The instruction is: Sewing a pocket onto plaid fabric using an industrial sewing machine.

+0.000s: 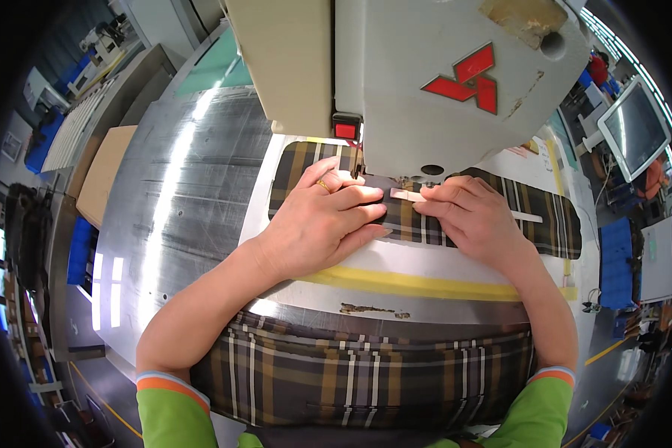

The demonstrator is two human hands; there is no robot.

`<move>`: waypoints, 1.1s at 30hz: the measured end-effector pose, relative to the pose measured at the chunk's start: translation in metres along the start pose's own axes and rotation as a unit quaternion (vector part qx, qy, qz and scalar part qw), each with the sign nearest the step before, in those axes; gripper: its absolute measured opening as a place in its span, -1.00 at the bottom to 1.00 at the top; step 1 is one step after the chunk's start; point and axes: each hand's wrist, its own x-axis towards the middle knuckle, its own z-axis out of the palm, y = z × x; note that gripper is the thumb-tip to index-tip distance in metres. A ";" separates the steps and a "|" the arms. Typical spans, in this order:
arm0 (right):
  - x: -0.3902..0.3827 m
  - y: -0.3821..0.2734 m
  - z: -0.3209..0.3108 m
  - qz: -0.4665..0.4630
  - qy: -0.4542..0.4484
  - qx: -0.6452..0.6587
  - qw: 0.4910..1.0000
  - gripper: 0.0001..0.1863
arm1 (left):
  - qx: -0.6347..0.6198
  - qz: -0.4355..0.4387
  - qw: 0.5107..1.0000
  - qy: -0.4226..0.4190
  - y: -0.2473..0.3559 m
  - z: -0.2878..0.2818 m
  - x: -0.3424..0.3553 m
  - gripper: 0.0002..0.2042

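A dark plaid fabric piece point(429, 225) with brown and white stripes lies under the head of a large grey sewing machine point(425, 127). My left hand point(325, 220) rests on this fabric left of the needle area, its fingers stretched out and pressing down. A ring sits on one finger. On the other side, my right hand point(474, 213) pinches a small pale strip point(405, 195) between thumb and fingers; the strip's free end points toward my left fingertips. Right of that hand a white strip point(526, 216) shows on the plaid; whether it is the same one I cannot tell.
A white sheet edged with yellow tape point(425, 286) lies beneath the fabric. More folded plaid cloth point(366, 373) is heaped at the near edge, between my forearms. Shiny metal table point(194, 187) extends left, beside a cardboard piece point(104, 175). A screen point(635, 127) stands far right.
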 end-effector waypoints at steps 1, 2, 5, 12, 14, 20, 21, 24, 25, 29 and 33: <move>0.000 0.000 -0.001 -0.005 0.008 -0.010 1.000 -0.61 | -0.001 0.002 1.000 0.003 0.001 0.000 0.000 -0.74; -0.001 0.000 -0.001 -0.009 0.017 -0.020 1.000 -0.61 | -0.002 0.001 1.000 0.000 0.002 0.002 -0.001 -0.74; -0.001 -0.002 0.001 -0.012 0.024 -0.016 1.000 -0.61 | -0.004 0.000 1.000 0.001 -0.001 0.001 0.002 -0.75; -0.003 -0.002 0.001 0.000 0.020 -0.021 1.000 -0.60 | 0.015 0.011 1.000 0.008 -0.001 0.003 -0.001 -0.78; -0.002 -0.002 0.002 -0.009 0.023 -0.023 0.999 -0.60 | 0.017 0.007 1.000 0.007 -0.001 0.003 0.000 -0.79; -0.005 -0.002 0.002 -0.003 0.027 -0.033 0.999 -0.60 | 0.004 0.013 1.000 0.020 -0.002 0.001 0.000 -0.75; -0.004 -0.002 0.002 -0.004 0.026 -0.034 0.999 -0.60 | 0.015 0.013 1.000 0.013 -0.002 0.000 -0.001 -0.76; -0.003 -0.004 0.002 -0.007 0.021 -0.034 0.999 -0.60 | 0.024 0.015 1.000 0.011 -0.003 0.000 -0.002 -0.76; -0.004 -0.004 0.001 -0.003 0.022 -0.033 0.999 -0.60 | 0.021 0.015 1.000 0.015 -0.003 0.001 -0.002 -0.76; -0.005 -0.003 0.001 -0.005 0.020 -0.036 0.999 -0.59 | 0.018 0.024 0.999 0.013 -0.002 0.000 -0.003 -0.76; -0.006 -0.003 0.002 0.003 0.021 -0.030 0.999 -0.58 | 0.014 0.020 1.000 0.009 -0.001 0.001 -0.002 -0.75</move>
